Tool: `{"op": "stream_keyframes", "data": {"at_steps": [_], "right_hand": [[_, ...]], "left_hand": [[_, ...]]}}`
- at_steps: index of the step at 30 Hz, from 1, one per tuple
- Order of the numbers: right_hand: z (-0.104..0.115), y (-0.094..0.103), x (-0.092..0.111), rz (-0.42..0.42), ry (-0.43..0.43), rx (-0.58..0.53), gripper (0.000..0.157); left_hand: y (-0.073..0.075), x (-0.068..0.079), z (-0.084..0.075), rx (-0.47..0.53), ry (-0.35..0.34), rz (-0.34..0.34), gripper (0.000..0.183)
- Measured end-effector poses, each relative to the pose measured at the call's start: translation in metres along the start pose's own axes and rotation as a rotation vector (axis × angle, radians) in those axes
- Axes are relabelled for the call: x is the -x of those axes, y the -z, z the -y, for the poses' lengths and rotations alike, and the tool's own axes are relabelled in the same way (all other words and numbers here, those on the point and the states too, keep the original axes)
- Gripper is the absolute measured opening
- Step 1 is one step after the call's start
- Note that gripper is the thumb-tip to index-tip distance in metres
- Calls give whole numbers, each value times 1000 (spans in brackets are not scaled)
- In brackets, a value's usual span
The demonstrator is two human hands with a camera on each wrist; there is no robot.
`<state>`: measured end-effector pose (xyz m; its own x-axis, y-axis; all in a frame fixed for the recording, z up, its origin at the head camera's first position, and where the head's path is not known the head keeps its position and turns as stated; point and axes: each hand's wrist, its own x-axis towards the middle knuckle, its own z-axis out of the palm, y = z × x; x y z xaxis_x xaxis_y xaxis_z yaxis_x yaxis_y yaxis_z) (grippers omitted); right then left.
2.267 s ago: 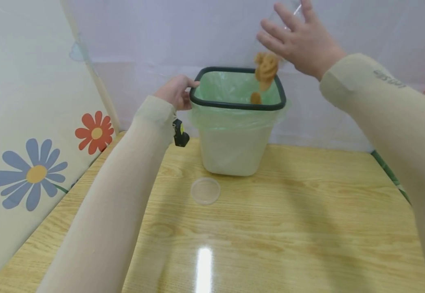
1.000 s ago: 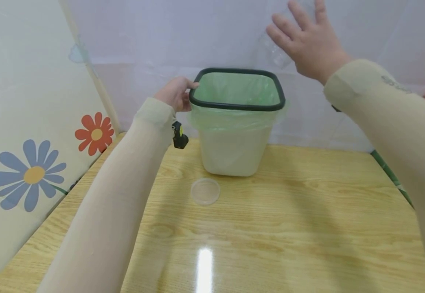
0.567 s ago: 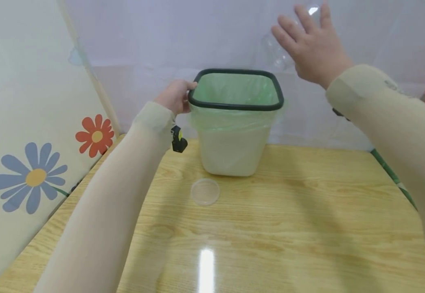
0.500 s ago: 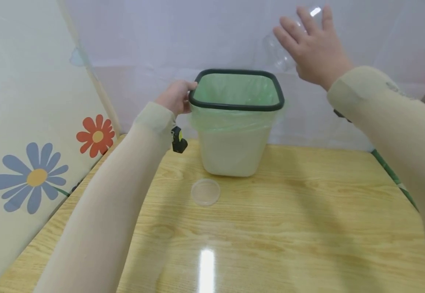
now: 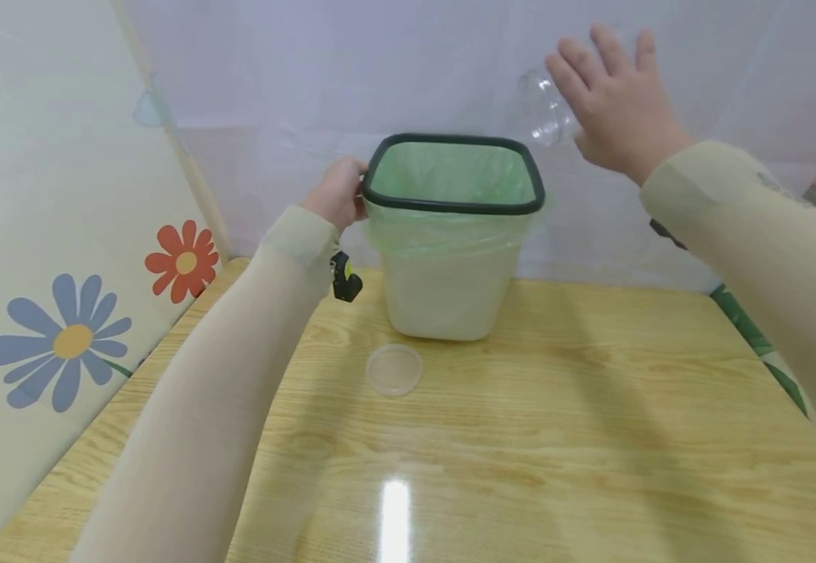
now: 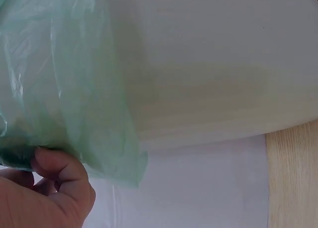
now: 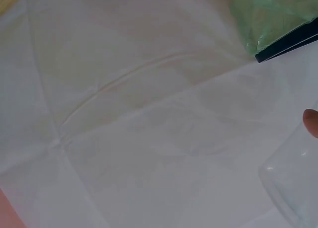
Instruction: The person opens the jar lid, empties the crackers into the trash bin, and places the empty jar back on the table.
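A white trash bin [image 5: 450, 285] with a dark rim and a pale green bag liner [image 5: 450, 234] stands upright on the table. My left hand [image 5: 338, 194] grips its left rim; in the left wrist view, the curled thumb and fingers are at the edge of the liner. Up and to the right of the bin, my right hand [image 5: 615, 109] holds a clear plastic jar [image 5: 547, 109], tilted with its mouth end toward the bin. Much of the jar is hidden behind the fingers. A round clear lid [image 5: 394, 369] lies flat in front of the bin.
The wood-grain table [image 5: 520, 453] meets a white cloth backdrop [image 5: 295, 70] just behind the bin. On the left stands a panel with a blue flower [image 5: 70, 340] and a red flower [image 5: 184, 260] on it.
Brown biscuit-like pieces were falling from the jar into the bin; none show now. My right hand has shifted right and lower with the jar. My left hand stays at the rim.
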<state>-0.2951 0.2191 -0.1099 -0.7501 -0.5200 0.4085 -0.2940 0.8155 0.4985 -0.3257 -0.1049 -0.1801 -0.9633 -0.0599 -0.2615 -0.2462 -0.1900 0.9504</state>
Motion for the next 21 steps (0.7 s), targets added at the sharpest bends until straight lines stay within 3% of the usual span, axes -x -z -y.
{"op": "stream_keyframes", "data": {"at_steps": [8,15,21], "right_hand": [[0,-2,6,-34,-51,-56,86],[-6,-6,15,-81,-119,-173,91],[-7,-10,27,-94,-158,-227,94]], "left_hand": [[10,6,2,25,3,33,27],[19,9,5,-26,-2,25,42],[24,11,12,-88,-4,10,45]]}}
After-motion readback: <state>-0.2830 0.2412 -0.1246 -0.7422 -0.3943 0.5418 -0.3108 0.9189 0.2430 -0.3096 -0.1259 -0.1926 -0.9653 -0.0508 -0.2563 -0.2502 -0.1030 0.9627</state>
